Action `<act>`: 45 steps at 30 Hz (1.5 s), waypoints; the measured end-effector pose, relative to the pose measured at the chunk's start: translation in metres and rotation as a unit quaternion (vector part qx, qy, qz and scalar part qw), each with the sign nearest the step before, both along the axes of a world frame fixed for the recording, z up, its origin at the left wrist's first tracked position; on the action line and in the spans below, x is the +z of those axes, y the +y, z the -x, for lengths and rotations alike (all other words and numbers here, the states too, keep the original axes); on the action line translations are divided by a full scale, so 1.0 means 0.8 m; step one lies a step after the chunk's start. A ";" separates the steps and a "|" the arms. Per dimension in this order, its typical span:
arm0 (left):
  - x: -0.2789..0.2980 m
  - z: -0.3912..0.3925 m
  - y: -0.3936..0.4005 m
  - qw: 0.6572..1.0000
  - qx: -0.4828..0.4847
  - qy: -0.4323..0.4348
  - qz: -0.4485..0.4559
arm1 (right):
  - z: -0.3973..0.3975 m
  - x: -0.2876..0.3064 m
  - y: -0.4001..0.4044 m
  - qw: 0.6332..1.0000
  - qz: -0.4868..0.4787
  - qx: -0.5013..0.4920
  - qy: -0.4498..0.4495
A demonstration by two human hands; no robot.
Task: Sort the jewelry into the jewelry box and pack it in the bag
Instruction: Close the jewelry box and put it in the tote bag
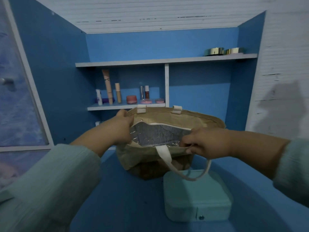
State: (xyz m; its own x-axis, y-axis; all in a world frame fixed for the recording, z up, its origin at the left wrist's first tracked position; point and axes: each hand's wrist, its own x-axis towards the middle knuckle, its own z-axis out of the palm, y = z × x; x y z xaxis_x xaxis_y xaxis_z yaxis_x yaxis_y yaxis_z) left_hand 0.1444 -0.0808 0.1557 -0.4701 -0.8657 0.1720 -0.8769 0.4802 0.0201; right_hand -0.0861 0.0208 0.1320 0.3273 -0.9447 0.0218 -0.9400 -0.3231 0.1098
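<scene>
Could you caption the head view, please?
Both hands spread the jute bag open behind the closed jewelry box.

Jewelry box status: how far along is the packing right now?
Done: the jewelry box sits shut on the blue table. In hand: left hand and right hand pull the bag open. Left: box into bag.

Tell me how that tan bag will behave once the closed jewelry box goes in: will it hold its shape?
Probably floppy: the bag gapes only because both hands spread its rim. Likely to sag under the jewelry box, which looks rigid.
</scene>
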 end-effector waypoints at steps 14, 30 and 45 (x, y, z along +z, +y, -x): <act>-0.039 0.004 0.009 0.999 -0.020 0.009 0.031 | 0.017 -0.044 0.060 0.933 0.133 -0.295 -0.157; -0.068 0.000 0.033 0.997 -0.030 0.020 0.067 | 0.018 -0.104 0.083 0.789 -0.229 -0.347 -0.453; -0.077 -0.001 0.033 0.995 -0.048 0.028 0.078 | 0.028 -0.130 0.059 0.658 -0.262 -0.452 -0.542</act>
